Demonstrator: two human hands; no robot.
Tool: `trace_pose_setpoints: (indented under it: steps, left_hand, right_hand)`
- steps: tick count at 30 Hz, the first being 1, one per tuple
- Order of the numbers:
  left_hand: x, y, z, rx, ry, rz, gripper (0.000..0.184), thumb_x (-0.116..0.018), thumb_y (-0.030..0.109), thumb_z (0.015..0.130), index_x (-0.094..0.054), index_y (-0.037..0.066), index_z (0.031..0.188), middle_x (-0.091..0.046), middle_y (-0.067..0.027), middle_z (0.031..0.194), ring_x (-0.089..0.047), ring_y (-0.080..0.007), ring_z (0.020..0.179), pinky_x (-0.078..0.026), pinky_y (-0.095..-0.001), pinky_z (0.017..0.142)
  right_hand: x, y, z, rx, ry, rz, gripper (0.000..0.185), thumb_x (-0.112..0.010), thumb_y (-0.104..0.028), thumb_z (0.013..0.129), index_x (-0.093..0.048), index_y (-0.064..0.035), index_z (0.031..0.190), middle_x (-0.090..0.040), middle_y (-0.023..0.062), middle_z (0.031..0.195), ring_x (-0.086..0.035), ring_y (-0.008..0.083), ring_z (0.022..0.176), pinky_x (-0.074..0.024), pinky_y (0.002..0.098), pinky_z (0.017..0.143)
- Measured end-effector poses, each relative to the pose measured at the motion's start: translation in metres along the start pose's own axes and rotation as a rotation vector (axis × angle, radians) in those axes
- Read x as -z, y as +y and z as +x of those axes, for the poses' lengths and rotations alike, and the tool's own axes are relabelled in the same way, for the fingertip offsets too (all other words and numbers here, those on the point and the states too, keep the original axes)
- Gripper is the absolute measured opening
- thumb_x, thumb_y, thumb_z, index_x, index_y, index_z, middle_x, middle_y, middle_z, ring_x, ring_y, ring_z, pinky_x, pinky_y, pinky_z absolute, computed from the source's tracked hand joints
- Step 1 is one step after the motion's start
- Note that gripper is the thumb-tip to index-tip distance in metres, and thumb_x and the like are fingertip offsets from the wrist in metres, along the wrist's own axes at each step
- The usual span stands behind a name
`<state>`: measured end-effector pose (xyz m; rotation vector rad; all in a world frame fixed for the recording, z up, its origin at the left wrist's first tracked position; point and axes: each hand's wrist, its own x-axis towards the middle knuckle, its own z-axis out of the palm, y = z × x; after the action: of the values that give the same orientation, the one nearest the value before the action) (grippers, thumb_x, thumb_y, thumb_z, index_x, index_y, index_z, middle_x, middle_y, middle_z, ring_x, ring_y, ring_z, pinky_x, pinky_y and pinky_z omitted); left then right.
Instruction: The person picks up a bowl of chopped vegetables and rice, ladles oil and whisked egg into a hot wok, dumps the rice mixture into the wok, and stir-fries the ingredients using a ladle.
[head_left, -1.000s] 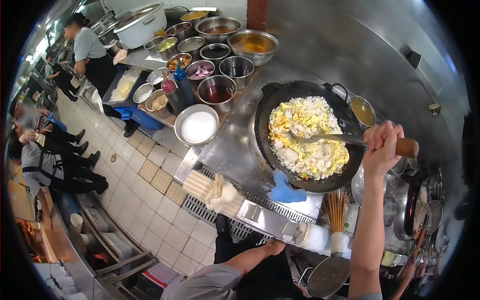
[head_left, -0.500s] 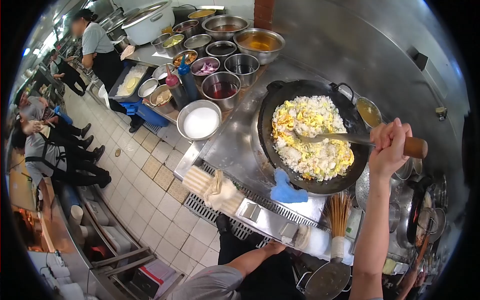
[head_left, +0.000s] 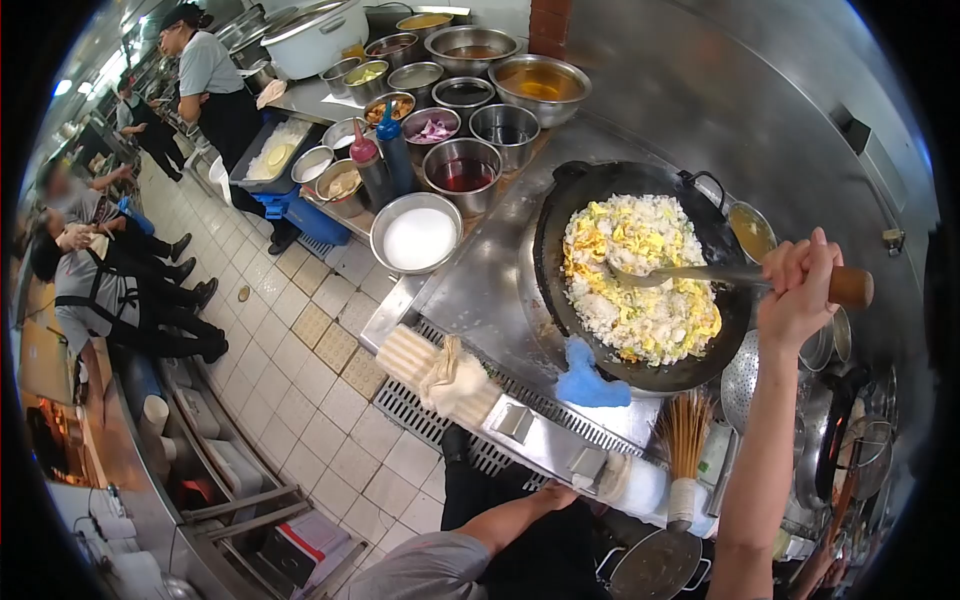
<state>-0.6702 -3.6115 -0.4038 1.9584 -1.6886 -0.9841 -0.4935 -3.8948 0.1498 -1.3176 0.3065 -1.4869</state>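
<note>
My right hand (head_left: pixel 797 285) is wrapped round the long metal shank of a wok ladle (head_left: pixel 720 275), just ahead of its wooden end. The ladle's head lies partly buried in rice with yellow egg (head_left: pixel 640 310). This rice fills the middle of a black wok (head_left: pixel 737 335) on the steel stove. A blue cloth (head_left: pixel 590 376) lies against the wok's near rim. Low in front of me, my left hand (head_left: pixel 556 495) is by the stove's front edge; its fingers are mostly hidden.
Steel bowls of ingredients, a bowl of white granules (head_left: pixel 385 238) and squeeze bottles (head_left: pixel 370 170) crowd the left side. A bamboo brush (head_left: pixel 685 440) and a folded striped towel (head_left: pixel 405 350) are along the front. Strainers (head_left: pixel 742 385) hang right. Several people stand across the tiled floor.
The camera view has shifted slightly, so the scene sits further right. My right hand still grips the ladle, whose head stays in the rice.
</note>
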Motion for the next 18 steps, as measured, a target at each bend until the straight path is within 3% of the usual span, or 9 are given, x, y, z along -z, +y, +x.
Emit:
trace_pose_setpoints:
  steps: [6,7,9,11,13,14,15,18]
  left_hand:
    - [0.019,-0.001,-0.003,0.001,0.027,-0.065,0.042,-0.036,0.034,0.093,-0.05,0.012,0.125,-0.051,-0.0139,0.129,-0.048,-0.0311,0.12,-0.037,-0.0445,0.102]
    - [-0.003,-0.002,-0.002,-0.036,0.149,-0.069,0.042,-0.036,0.034,0.093,-0.05,0.011,0.125,-0.051,-0.0139,0.129,-0.047,-0.0314,0.12,-0.037,-0.0444,0.102]
    - [0.023,0.009,-0.003,-0.085,-0.2,0.043,0.048,-0.031,0.04,0.095,-0.042,0.014,0.134,-0.037,-0.0115,0.143,-0.037,-0.0311,0.13,-0.032,-0.0458,0.107]
    - [0.058,0.028,-0.024,-0.018,-0.197,-0.068,0.038,-0.05,0.034,0.089,-0.057,0.007,0.114,-0.06,-0.015,0.116,-0.056,-0.0337,0.109,-0.045,-0.0452,0.092]
    - [0.142,0.058,-0.053,0.018,-0.233,-0.056,0.037,-0.053,0.034,0.088,-0.057,0.005,0.112,-0.06,-0.0186,0.112,-0.057,-0.0342,0.106,-0.047,-0.0439,0.088]
    - [0.142,0.047,-0.068,-0.083,-0.048,-0.08,0.037,-0.054,0.034,0.087,-0.057,0.004,0.11,-0.061,-0.0193,0.11,-0.058,-0.0347,0.103,-0.047,-0.0444,0.087]
    - [0.144,0.034,-0.084,-0.182,0.135,-0.1,0.037,-0.054,0.034,0.087,-0.058,0.003,0.107,-0.061,-0.0199,0.108,-0.059,-0.0351,0.101,-0.048,-0.0449,0.085]
    - [0.17,-0.002,-0.139,0.125,-0.002,-0.061,0.036,-0.056,0.033,0.086,-0.059,0.003,0.107,-0.062,-0.0197,0.106,-0.059,-0.0357,0.099,-0.047,-0.0453,0.087]
  right_hand:
    - [0.003,0.008,0.012,-0.013,0.042,-0.018,0.035,-0.059,-0.017,0.088,-0.036,-0.0116,0.062,-0.031,-0.0016,0.047,-0.029,0.009,0.038,-0.0273,0.0278,0.041]
    - [0.005,0.007,0.017,-0.01,0.076,-0.044,0.035,-0.06,-0.018,0.088,-0.037,-0.0116,0.062,-0.031,-0.0017,0.047,-0.029,0.009,0.038,-0.0271,0.0279,0.041]
    - [0.006,0.003,0.039,-0.133,0.037,0.023,0.035,-0.063,-0.021,0.086,-0.038,-0.0118,0.063,-0.031,-0.0014,0.048,-0.029,0.0094,0.039,-0.0267,0.0275,0.042]
    - [-0.005,-0.023,0.056,-0.17,0.092,0.046,0.036,-0.063,-0.023,0.087,-0.038,-0.0125,0.063,-0.031,-0.0013,0.047,-0.03,0.0097,0.04,-0.026,0.0269,0.044]
    - [-0.001,-0.062,0.058,-0.175,-0.079,0.101,0.037,-0.063,-0.026,0.087,-0.039,-0.0123,0.064,-0.031,-0.0011,0.048,-0.03,0.01,0.041,-0.0267,0.0256,0.047]
    - [0.0,-0.08,0.046,-0.158,-0.172,0.16,0.036,-0.065,-0.021,0.086,-0.039,-0.012,0.063,-0.033,-0.0019,0.048,-0.03,0.0083,0.04,-0.0272,0.025,0.044]
    - [-0.002,-0.074,0.032,-0.113,-0.075,0.132,0.035,-0.065,-0.018,0.085,-0.039,-0.0119,0.063,-0.033,-0.002,0.048,-0.03,0.0079,0.039,-0.0271,0.0248,0.042]
    - [-0.012,-0.023,-0.005,-0.005,0.153,0.113,0.034,-0.066,-0.005,0.082,-0.039,-0.0117,0.062,-0.036,-0.0023,0.049,-0.033,0.0064,0.036,-0.0256,0.0241,0.035]
